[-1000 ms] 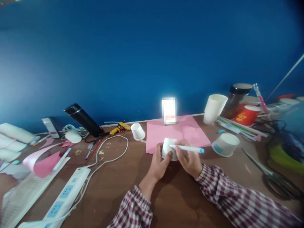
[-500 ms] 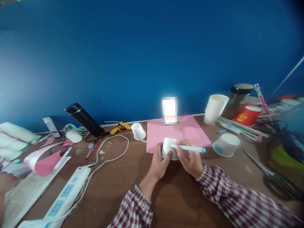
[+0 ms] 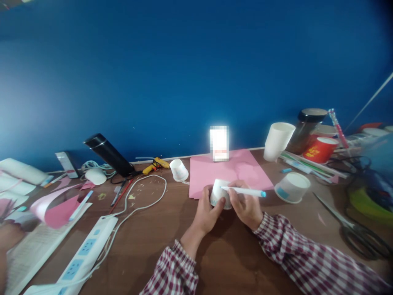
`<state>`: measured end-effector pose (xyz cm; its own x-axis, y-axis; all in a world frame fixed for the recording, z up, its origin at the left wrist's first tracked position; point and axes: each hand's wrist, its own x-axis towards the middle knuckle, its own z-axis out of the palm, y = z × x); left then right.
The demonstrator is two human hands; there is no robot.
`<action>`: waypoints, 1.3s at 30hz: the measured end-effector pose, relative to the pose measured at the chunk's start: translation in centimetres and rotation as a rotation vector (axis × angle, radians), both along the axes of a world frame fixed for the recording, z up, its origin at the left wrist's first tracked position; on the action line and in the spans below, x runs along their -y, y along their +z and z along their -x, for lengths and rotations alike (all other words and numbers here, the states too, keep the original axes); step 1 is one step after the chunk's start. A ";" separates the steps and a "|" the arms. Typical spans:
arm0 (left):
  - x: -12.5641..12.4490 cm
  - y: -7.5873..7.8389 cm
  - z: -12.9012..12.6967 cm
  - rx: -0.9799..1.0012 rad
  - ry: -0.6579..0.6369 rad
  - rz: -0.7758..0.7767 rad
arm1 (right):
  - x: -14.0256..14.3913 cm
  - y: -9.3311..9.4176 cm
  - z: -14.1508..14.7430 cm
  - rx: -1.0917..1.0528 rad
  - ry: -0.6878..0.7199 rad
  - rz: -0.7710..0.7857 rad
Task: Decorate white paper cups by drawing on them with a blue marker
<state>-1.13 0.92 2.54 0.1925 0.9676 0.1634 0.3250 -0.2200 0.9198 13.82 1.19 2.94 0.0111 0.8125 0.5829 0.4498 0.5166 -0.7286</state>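
Observation:
My left hand [image 3: 208,211] is closed around a small white paper cup [image 3: 218,190], which is tilted a little, with its base up. Between the fingers of my right hand [image 3: 245,205] is a white marker with a light-blue end [image 3: 250,191]. The marker's tip meets the side of the cup, or comes very close to it; any mark there is too small to make out. Just beyond both hands lies a sheet of pink paper [image 3: 201,168]. Another small paper cup [image 3: 179,170] stands left of the sheet, and an upside-down paper cup [image 3: 293,187] sits to the right.
Scissors [image 3: 353,227] lie at the right, below a stack of white cups [image 3: 278,141] and a red cup [image 3: 322,150]. On the left are a power strip [image 3: 87,246] with a looping cord, a yellow glue gun [image 3: 152,166], a black bottle [image 3: 109,155] and another person's hand [image 3: 12,235].
The cup in my left hand has turned and shifted slightly, while the marker stays almost in place. At the far left the other person's hand has moved, and pink paper shows above it.

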 end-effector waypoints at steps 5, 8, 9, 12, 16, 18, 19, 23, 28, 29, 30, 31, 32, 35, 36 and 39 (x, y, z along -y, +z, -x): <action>-0.1 -0.1 0.0 -0.008 0.009 -0.004 | 0.0 -0.1 -0.1 0.012 0.000 -0.015; -0.1 -0.2 0.0 -0.018 0.017 -0.002 | -0.1 -0.1 -0.1 0.017 -0.002 -0.024; -0.1 -0.2 0.0 -0.023 0.023 0.000 | -0.1 -0.1 -0.1 0.018 -0.003 -0.030; -0.1 -0.3 0.0 -0.028 0.038 0.005 | -0.1 -0.1 -0.1 0.021 -0.001 -0.043; -0.1 -0.3 0.0 -0.021 0.036 -0.003 | 0.0 0.0 -0.1 0.026 0.016 -0.036; -0.1 -0.3 -0.1 -0.015 0.029 -0.002 | 0.0 -0.1 0.0 0.029 0.022 -0.034; -0.1 -0.3 -0.1 -0.013 0.024 -0.002 | 0.0 -0.1 0.0 0.031 0.026 -0.033; -0.1 -0.4 -0.2 -0.023 0.010 -0.006 | -0.1 -0.2 0.0 0.044 0.032 -0.024; -0.1 -0.5 -0.1 -0.038 0.016 -0.005 | -0.3 -0.1 -0.1 0.034 -0.005 -0.035; -0.2 -0.5 -0.1 -0.037 0.017 -0.005 | -0.3 0.0 -0.1 0.026 -0.009 -0.032; -0.2 -0.5 -0.1 -0.035 0.021 -0.004 | -0.3 0.1 -0.1 0.019 -0.009 -0.029; -0.2 -0.4 -0.1 -0.032 0.027 -0.004 | -0.3 0.1 -0.1 0.013 -0.009 -0.030; -0.2 -0.4 0.0 -0.025 0.033 -0.005 | -0.2 0.2 -0.1 0.003 -0.011 -0.035; -0.2 -0.3 0.0 0.010 0.048 -0.003 | -0.1 -0.1 0.0 -0.054 -0.020 -0.047; -0.2 -0.3 0.0 0.022 0.050 0.002 | -0.1 -0.2 0.0 -0.081 -0.016 -0.040; -0.2 -0.4 0.1 0.053 0.060 0.025 | -0.1 -0.8 0.0 -0.135 0.019 -0.006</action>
